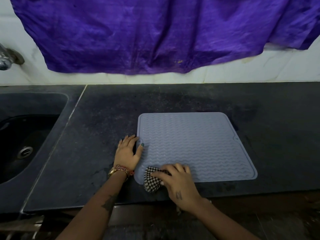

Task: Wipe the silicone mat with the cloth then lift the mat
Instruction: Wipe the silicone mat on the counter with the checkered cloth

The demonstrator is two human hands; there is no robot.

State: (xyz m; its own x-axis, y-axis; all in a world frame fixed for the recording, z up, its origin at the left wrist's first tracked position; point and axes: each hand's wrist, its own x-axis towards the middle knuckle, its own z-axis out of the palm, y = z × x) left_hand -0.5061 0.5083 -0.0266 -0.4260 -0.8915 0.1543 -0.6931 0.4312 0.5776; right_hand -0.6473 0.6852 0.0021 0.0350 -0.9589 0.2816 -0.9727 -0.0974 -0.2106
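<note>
A pale grey-blue silicone mat with a wavy ribbed surface lies flat on the dark counter. My left hand rests flat at the mat's left edge, its thumb on the mat and its fingers on the counter beside it. My right hand presses a black-and-white checked cloth onto the mat's near left corner, fingers curled over the cloth. Part of the cloth hangs off the mat's front edge onto the counter.
The dark stone counter runs the full width. A black sink with a metal drain lies at the left, a tap above it. A purple cloth hangs on the white tiled wall behind.
</note>
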